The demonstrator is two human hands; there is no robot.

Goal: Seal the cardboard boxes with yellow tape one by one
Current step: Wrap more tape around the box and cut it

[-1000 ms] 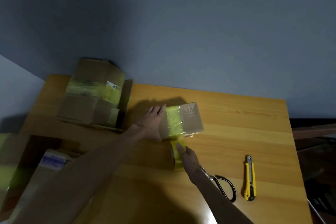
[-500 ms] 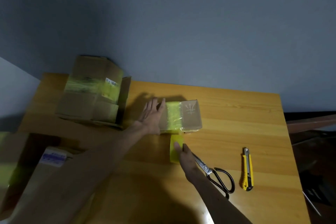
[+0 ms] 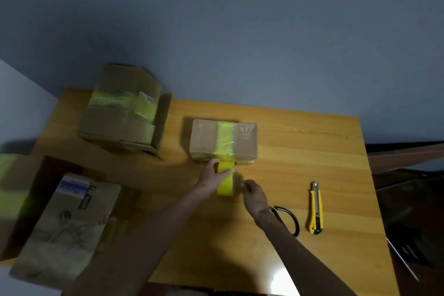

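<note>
A small cardboard box [image 3: 204, 138] lies in the middle of the wooden table [image 3: 300, 146], with a band of yellow tape [image 3: 225, 138] across its top. The band runs down the box's near side to the yellow tape roll [image 3: 227, 186], which stands on the table just in front of it. My left hand [image 3: 212, 176] grips the roll, thumb over its top. My right hand [image 3: 253, 193] is beside the roll on the right, fingers curled near its edge; whether it pinches the tape is unclear.
Scissors [image 3: 287, 220] lie behind my right wrist, and a yellow utility knife [image 3: 315, 208] lies to their right. A larger taped box [image 3: 122, 108] stands at the table's back left. More cardboard boxes [image 3: 64, 221] sit at the lower left, off the table.
My left hand left the box's left end and took hold of the tape roll. My right hand shifted from the roll's top to its right side. The camera view also moved.
</note>
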